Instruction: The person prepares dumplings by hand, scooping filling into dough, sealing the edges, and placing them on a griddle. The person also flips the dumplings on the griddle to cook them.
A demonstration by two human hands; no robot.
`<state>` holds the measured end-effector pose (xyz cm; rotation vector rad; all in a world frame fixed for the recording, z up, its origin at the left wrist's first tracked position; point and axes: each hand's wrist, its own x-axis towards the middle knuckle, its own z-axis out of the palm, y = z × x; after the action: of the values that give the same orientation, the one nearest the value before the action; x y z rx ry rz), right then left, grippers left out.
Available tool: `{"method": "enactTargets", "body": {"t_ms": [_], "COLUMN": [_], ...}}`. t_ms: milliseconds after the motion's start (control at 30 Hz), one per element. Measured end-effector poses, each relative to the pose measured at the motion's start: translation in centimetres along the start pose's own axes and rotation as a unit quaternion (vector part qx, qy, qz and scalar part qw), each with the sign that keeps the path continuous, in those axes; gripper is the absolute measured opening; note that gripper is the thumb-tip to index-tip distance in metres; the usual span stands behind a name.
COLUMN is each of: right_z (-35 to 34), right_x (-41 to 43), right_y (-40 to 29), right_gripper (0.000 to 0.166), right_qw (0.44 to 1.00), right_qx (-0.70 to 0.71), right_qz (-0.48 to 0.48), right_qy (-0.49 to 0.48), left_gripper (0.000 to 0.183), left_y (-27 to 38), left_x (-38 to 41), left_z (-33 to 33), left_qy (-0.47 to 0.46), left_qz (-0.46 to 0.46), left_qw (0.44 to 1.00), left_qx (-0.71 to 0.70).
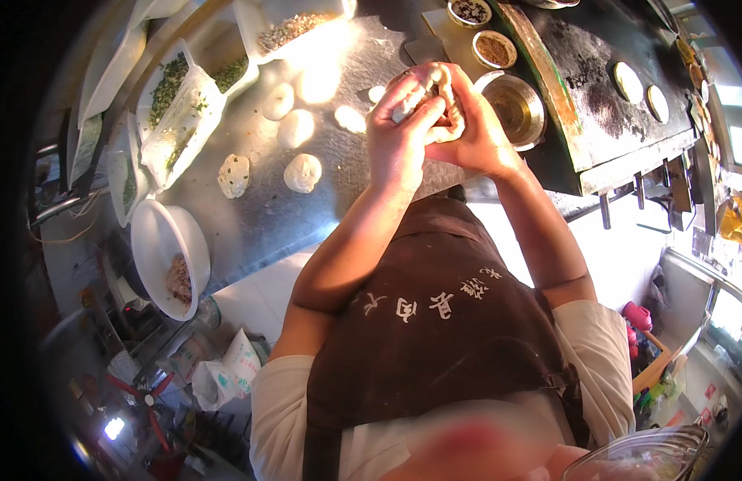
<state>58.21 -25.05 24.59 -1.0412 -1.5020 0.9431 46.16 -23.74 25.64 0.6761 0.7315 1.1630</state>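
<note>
Both hands cup one piece of dough [448, 127] above the metal worktop's front edge, its rim gathered up around a dark filling. My left hand [401, 120] lies against one side, with the thumb at the opening. The fingers of my right hand [476, 129] wrap the other side. Several pale dough balls lie on the worktop [269, 210] to the left, among them a pleated bun [302, 173] and a piece flecked with green [234, 175].
At the left stand a white bowl of meat filling [160, 225] and tubs of chopped greens [168, 90]. A metal bowl of liquid [515, 111] is beside my right hand. Two flat rounds [628, 83] lie on the dark griddle [599, 54]; small seasoning bowls [494, 50] stand near its edge.
</note>
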Motion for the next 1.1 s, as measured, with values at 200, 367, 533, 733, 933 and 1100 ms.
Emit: {"method": "enactTargets", "body": {"t_ms": [200,367,533,733,933,1100], "right_z": [-2.3,-5.1,-5.8,-7.3,-7.6,-6.0], "right_x": [0.2,0.2,-0.7,-0.2,-0.4,-0.1], "right_y": [-0.6,0.3,1.6,1.7,2.4,1.1], "right_gripper": [0.067,0.069,0.062,0.049,0.045,0.036], "right_qw": [0.997,0.999,0.987,0.989,0.997,0.990], "right_qx": [0.064,-0.002,0.125,-0.068,-0.006,0.043], "right_qz": [0.048,-0.049,-0.077,-0.119,-0.061,-0.094], "right_qy": [0.012,0.017,0.068,0.059,0.048,0.093], "left_gripper": [0.041,0.058,0.062,0.052,0.050,0.042], "left_y": [0.3,-1.2,-5.2,-6.0,-5.1,-5.8], "left_x": [1.0,1.0,0.0,0.6,1.0,2.6], "left_z": [2.0,4.8,6.5,6.7,7.5,5.7], "left_qy": [-0.073,-0.094,-0.059,0.024,0.029,0.010], "left_qz": [0.020,0.087,0.196,0.138,0.079,-0.030], "left_qw": [0.996,0.991,0.978,0.962,0.996,0.983], "left_qx": [0.041,0.044,0.030,0.235,0.034,-0.181]}}
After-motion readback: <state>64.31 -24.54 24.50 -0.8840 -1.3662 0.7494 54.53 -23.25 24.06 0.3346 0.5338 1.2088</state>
